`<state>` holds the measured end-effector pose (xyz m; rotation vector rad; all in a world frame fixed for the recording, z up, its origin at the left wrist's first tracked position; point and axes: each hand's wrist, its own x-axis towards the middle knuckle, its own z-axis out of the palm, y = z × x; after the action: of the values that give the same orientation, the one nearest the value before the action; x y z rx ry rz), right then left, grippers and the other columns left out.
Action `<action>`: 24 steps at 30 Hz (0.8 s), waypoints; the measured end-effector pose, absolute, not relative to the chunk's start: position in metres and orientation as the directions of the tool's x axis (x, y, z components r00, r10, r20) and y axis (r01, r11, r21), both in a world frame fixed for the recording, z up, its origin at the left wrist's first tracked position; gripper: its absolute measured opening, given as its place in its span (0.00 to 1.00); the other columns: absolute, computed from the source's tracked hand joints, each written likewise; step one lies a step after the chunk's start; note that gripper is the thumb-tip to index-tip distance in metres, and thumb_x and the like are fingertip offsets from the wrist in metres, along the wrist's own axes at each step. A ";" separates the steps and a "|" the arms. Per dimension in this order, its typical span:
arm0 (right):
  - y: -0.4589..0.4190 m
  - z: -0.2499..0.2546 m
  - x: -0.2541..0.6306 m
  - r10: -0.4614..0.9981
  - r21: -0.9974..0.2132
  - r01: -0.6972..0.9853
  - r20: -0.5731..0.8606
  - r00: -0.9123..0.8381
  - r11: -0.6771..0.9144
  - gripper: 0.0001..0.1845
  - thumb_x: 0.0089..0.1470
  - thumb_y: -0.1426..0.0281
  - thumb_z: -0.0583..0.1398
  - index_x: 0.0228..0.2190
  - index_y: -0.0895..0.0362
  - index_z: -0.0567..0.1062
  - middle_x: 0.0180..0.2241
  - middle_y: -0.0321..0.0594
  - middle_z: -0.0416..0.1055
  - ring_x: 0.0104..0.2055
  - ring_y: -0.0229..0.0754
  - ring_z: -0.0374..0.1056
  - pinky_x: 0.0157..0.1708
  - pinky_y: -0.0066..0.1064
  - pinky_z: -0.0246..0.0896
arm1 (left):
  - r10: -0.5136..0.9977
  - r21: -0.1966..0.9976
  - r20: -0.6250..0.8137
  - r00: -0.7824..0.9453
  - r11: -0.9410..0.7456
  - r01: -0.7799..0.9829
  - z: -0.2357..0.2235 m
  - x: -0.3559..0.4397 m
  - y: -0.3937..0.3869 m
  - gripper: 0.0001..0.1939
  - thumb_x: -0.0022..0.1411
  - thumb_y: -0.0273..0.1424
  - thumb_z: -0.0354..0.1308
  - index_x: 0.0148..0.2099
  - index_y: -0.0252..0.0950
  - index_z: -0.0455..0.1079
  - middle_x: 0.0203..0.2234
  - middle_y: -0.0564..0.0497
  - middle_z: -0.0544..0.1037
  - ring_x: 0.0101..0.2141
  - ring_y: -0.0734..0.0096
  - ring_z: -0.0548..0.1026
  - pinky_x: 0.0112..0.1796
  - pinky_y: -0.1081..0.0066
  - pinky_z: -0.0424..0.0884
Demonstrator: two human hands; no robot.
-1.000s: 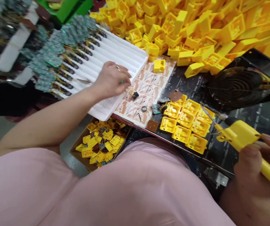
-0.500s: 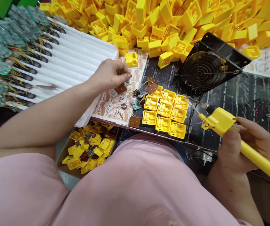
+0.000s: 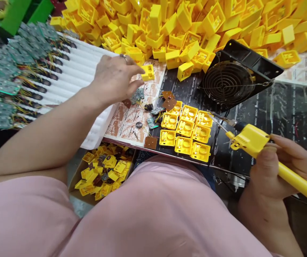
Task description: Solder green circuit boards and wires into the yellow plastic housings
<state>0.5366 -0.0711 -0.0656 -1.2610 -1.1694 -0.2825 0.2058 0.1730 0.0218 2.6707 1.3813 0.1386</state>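
Note:
My left hand hovers over the edge of a white ridged foam tray, thumb and forefinger apart and nothing between them. Beyond the fingertips lies a single yellow plastic housing; just below the thumb is a green circuit board. My right hand is closed around a yellow soldering gun, its thin tip pointing left towards a block of open yellow housings. Left of that block are brown boards, a wired green board and a small round black part.
A black fan with a wire guard stands behind the housings. Yellow housings are heaped along the back. Wired circuit boards cover the foam tray's left side. A box of yellow parts sits below the table edge.
My left hand has let go of the circuit board it was pinching, opened and drawn slightly left. The board now lies on the table. My right hand keeps its hold, nearly still.

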 end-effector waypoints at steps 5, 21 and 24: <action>-0.076 -0.064 0.535 0.449 -0.631 0.709 0.757 0.475 0.315 0.16 0.57 0.59 0.75 0.46 0.50 0.88 0.31 0.40 0.83 0.25 0.37 0.74 0.25 0.26 0.71 | 0.554 -0.029 -0.108 0.825 -0.832 0.554 0.007 0.234 0.161 0.21 0.76 0.29 0.47 0.59 0.39 0.78 0.60 0.46 0.81 0.59 0.54 0.74 0.67 0.46 0.63; -0.064 -0.061 0.532 0.494 -0.631 0.688 0.754 0.433 0.359 0.17 0.56 0.65 0.75 0.48 0.48 0.87 0.34 0.38 0.84 0.26 0.37 0.75 0.26 0.26 0.72 | 0.592 0.531 0.095 0.800 -0.710 0.462 0.010 0.239 0.191 0.15 0.71 0.45 0.58 0.40 0.42 0.80 0.49 0.48 0.88 0.56 0.55 0.82 0.64 0.51 0.72; -0.063 -0.059 0.532 0.521 -0.645 0.667 0.741 0.424 0.373 0.17 0.58 0.64 0.74 0.49 0.49 0.87 0.34 0.38 0.85 0.27 0.37 0.76 0.27 0.26 0.73 | 0.755 0.769 0.114 0.645 -0.478 0.424 0.035 0.235 0.173 0.20 0.73 0.49 0.60 0.46 0.37 0.80 0.47 0.45 0.88 0.45 0.62 0.84 0.52 0.56 0.79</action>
<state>0.5321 -0.0634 -0.0590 -1.2729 -1.2194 -0.1319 0.2349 0.1729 0.0349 2.1312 0.9135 0.5800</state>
